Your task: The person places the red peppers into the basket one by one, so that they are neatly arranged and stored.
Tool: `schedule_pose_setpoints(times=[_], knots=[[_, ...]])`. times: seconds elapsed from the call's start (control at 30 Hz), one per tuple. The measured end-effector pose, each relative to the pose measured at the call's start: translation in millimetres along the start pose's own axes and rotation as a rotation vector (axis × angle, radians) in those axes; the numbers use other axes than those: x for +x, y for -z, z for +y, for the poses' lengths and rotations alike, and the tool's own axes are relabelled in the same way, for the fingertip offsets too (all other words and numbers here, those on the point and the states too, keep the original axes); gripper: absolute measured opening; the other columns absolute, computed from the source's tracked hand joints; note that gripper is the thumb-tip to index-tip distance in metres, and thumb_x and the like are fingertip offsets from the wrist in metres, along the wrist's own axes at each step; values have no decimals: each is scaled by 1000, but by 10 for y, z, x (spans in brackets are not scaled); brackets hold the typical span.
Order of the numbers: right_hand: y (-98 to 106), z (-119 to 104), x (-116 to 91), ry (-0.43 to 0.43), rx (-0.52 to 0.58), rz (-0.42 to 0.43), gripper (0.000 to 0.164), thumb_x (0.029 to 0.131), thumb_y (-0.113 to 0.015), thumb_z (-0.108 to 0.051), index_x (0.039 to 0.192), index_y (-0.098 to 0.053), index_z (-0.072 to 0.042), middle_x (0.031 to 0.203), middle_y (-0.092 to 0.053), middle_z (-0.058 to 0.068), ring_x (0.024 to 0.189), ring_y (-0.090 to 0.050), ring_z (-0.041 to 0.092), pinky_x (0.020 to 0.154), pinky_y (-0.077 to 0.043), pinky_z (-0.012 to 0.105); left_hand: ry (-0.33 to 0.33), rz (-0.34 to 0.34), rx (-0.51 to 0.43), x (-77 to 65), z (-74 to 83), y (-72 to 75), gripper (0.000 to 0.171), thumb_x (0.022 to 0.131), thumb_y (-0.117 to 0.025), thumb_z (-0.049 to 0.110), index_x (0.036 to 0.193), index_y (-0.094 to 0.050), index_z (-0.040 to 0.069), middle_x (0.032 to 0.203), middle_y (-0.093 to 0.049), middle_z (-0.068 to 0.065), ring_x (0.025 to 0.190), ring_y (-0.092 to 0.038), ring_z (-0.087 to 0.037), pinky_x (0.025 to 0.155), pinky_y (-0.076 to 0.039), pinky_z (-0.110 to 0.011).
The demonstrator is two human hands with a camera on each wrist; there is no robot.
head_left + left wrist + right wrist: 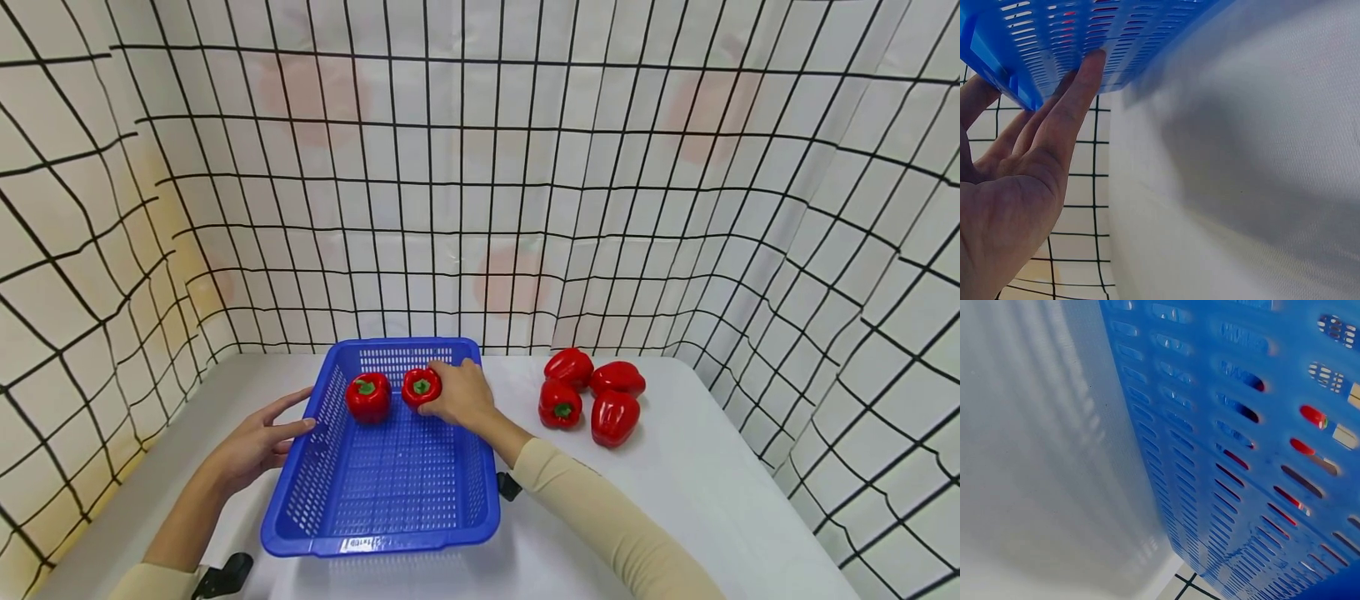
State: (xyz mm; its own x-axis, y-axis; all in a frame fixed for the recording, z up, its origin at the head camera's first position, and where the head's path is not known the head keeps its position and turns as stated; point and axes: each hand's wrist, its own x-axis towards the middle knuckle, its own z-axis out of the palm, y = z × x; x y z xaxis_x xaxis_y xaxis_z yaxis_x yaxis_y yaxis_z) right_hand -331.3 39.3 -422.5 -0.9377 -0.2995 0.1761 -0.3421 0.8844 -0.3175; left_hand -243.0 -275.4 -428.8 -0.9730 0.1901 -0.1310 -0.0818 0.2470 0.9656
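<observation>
My right hand [462,394] reaches inside the blue plastic basket [390,544] and grips a red bell pepper [415,388], its green stem facing up. Another red bell pepper [368,398] sits to the left of it, near the basket's far left corner. At the basket's left side, my left hand [258,442] touches the rim with its thumb and index finger. In the left wrist view its straight fingers [1063,122] lie along the slotted outer wall. The basket's wall hides my right hand in the right wrist view, where red shows through the slots [1302,447].
Several red bell peppers [615,418] lie grouped on the white table [697,500] to the right of the basket. Black wire grid [491,187] over white sheeting encloses the back and both sides.
</observation>
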Motion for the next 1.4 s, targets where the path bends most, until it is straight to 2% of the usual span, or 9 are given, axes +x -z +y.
schedule_pose_setpoints(times=[0.2, 0.53, 0.83, 1.1, 1.4], knots=[[2, -21, 5, 18, -35, -2, 70, 78, -84, -45, 139, -61, -20, 119, -72, 5, 102, -54, 22, 83, -52, 35, 3, 2, -3, -5, 13, 6, 83, 99, -65, 34, 164, -16, 19, 135, -62, -28, 99, -75, -37, 84, -62, -44], [2, -33, -2, 24, -77, -19, 71, 79, -83, -46, 141, -60, -19, 120, -73, 3, 99, -53, 20, 83, -45, 33, 8, -6, -6, -12, 40, -3, 82, 100, -64, 33, 164, -16, 19, 135, -62, -28, 100, -75, -37, 85, -62, -42], [15, -44, -9, 9, -106, -48, 74, 81, -80, -49, 145, -57, -19, 123, -72, 4, 106, -54, 22, 87, -48, 34, 3, -27, -23, -6, 34, 22, 80, 101, -63, 31, 164, -15, 17, 133, -64, -27, 100, -75, -36, 84, -62, -41], [-7, -45, 1, 38, -184, -49, 72, 86, -73, -55, 146, -56, -19, 118, -74, 3, 103, -56, 21, 89, -47, 33, -4, -31, -20, -9, 37, 44, 80, 101, -63, 31, 164, -15, 17, 131, -66, -25, 98, -76, -36, 84, -63, -41], [17, -46, -24, 31, -174, -60, 78, 83, -75, -58, 147, -55, -19, 124, -72, 4, 106, -54, 21, 91, -47, 33, 10, -28, -31, -9, 44, 15, 79, 102, -62, 29, 164, -16, 15, 133, -63, -28, 98, -76, -35, 83, -63, -41]])
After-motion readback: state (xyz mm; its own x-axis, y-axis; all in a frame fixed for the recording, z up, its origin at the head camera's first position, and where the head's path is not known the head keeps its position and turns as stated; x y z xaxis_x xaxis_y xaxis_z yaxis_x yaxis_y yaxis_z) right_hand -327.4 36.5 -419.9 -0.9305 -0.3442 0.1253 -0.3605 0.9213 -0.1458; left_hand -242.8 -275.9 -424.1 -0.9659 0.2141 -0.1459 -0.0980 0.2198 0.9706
